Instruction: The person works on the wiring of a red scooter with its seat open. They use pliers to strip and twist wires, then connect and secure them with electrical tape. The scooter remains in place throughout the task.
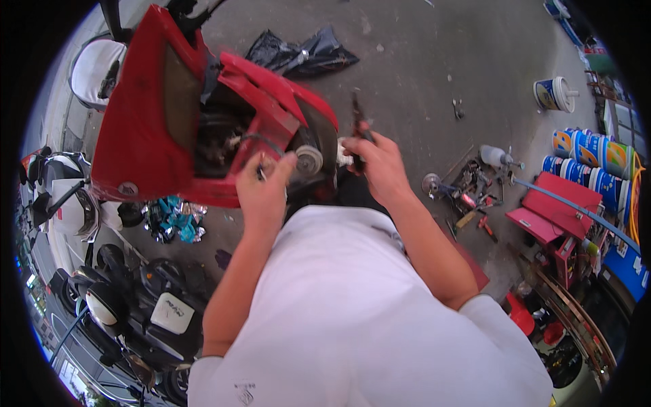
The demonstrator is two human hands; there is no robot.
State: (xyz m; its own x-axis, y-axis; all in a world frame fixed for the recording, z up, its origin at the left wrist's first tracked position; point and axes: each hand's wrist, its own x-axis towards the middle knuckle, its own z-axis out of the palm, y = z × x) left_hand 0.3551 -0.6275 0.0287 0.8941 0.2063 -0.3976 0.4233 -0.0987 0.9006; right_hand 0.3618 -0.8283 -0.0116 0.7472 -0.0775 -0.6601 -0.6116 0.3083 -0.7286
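My left hand (265,191) is over the open body of a red vehicle (145,132), fingers pinched together around a small dark piece (261,172) that is mostly hidden and blurred. A dark cable (263,142) runs across the red frame just beyond those fingers. To their right is a round pale part (308,160), set at the near end of the body. My right hand (379,157) grips a dark pair of pliers (357,114), jaws pointing away from me. The pliers are held to the right of the red body, apart from it.
Tools and metal parts (478,191) are strewn on the floor at right, near a red metal toolbox (564,203) and stacked paint buckets (592,152). A black plastic bag (305,53) lies beyond the vehicle. Parked scooters (147,295) stand at left, by crumpled foil wrapping (175,221).
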